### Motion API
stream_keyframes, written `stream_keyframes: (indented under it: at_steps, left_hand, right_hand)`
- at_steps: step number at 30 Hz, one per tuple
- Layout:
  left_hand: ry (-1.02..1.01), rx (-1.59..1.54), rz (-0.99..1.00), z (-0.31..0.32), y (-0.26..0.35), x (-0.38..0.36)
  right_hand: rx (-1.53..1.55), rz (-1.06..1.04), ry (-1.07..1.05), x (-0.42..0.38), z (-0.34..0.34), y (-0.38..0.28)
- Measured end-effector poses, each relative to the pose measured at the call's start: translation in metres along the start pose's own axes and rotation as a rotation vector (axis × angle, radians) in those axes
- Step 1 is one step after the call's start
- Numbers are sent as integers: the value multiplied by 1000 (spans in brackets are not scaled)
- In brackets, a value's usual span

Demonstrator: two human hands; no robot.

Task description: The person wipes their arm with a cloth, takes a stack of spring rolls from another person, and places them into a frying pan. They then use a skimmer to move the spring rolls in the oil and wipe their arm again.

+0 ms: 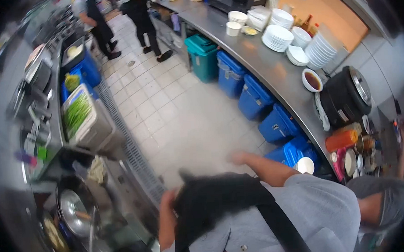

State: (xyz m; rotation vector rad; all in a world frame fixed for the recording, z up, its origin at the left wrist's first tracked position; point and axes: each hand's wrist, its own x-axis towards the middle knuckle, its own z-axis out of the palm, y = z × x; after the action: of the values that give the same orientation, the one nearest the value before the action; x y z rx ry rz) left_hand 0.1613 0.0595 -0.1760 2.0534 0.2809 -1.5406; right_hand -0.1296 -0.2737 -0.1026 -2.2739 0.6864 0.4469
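Observation:
My left hand (169, 197) hangs low beside my black apron (216, 200), near the stove side. Its fingers are blurred and partly hidden by the apron. My right hand (237, 158) is held out in front of me over the tiled floor (158, 98), smeared by motion. No object can be made out in either hand. Left of me are a wok (70, 186), a metal ladle (92, 236) with a wooden handle end, and a pale cloth (96, 170). A white container (305, 165) stands right of my right arm, by the blue bins.
Blue bins (254, 96) and a green bin (202, 60) line the right counter (263, 63). Plate stacks (278, 38) and a black soup warmer (345, 97) stand on it. Greens fill a bin (77, 113) at left. Two people (142, 22) stand ahead; another person's arm (402, 147) shows at right.

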Motion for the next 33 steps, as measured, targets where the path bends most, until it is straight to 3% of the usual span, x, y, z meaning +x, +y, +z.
stream_keyframes:
  at_steps: [2, 7, 8, 9, 10, 11, 12, 14, 16, 18, 20, 22, 23, 25, 26, 27, 28, 30, 32, 33]
  left_hand:
    - [-3, 95, 21, -18, 46, 10]
    - [-4, 19, 298, -50, 162, 16]
    - [-148, 275, 600, -69, 178, 54]
    - [-153, 295, 649, -76, 191, 93]
    - [-153, 306, 699, -74, 216, 85]
    - [-188, 352, 714, -66, 243, 77]
    - [-185, 330, 609, -47, 275, 45]
    - [-187, 323, 504, -12, 326, 24]
    - [-204, 326, 619, 15, 367, 26]
    - [-202, 362, 666, 50, 409, 12]
    - [-280, 323, 885, 79, 442, 9]
    - [-288, 336, 900, 115, 474, -19]
    - [-287, 391, 1018, 129, 493, -17]
    - [-287, 537, 1214, 157, 524, -35]
    - [-290, 553, 1204, 171, 537, -53]
    - [-350, 575, 1233, 186, 550, -70]
    - [-400, 588, 1260, 201, 563, -83]
    - [-455, 602, 1342, 230, 593, -103]
    - [-479, 661, 1400, 256, 626, -121]
    - [-453, 710, 1526, 270, 644, -129]
  right_hand:
    - [43, 64, 57, -1, -19, 6]
    - [188, 449, 343, 1, -49, 16]
    - [230, 511, 383, -1, -44, 19]
    - [266, 580, 405, -2, -39, 22]
    - [299, 641, 424, -6, -37, 23]
    - [307, 678, 403, -12, -33, 22]
    - [330, 711, 429, -11, -19, 35]
    - [36, 594, 86, -3, 35, 86]
    - [246, 812, 285, -19, 77, 98]
    - [236, 882, 137, -46, 84, 99]
    - [71, 523, 160, -71, 124, 137]
    - [188, 649, 146, -66, 107, 145]
    - [301, 768, 129, -62, 94, 152]
    - [99, 691, 154, -19, 124, 227]
    - [-6, 657, 170, -11, 95, 229]
    - [220, 892, 250, -15, 72, 227]
    - [434, 1120, 385, -34, -2, 184]
    - [315, 902, 556, -19, -14, 216]
    - [341, 852, 515, -19, -42, 213]
    - [369, 850, 504, -27, -62, 204]
